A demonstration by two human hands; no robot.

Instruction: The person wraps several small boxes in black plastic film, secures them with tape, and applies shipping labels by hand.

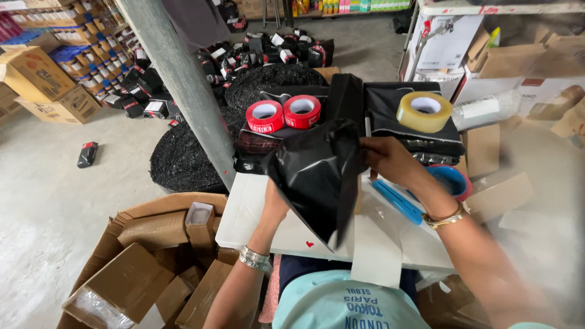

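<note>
Grey concrete floor (55, 183) spreads out on the left, daylight washing over it. A grey metal post (183, 85) slants up through the middle. Cardboard boxes (42, 79) stack along the far left wall, and a white table (244, 213) sits below.

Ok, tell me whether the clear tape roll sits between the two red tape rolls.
No, the clear tape roll lies apart to the right, while the two red tape rolls sit side by side.

Two tape rolls (283, 113) lie side by side at the table's (244, 213) far-left edge; a third roll (425, 111) sits on stacked bags (414, 131) far right; cartons (152, 268) lie below its left edge.
</note>
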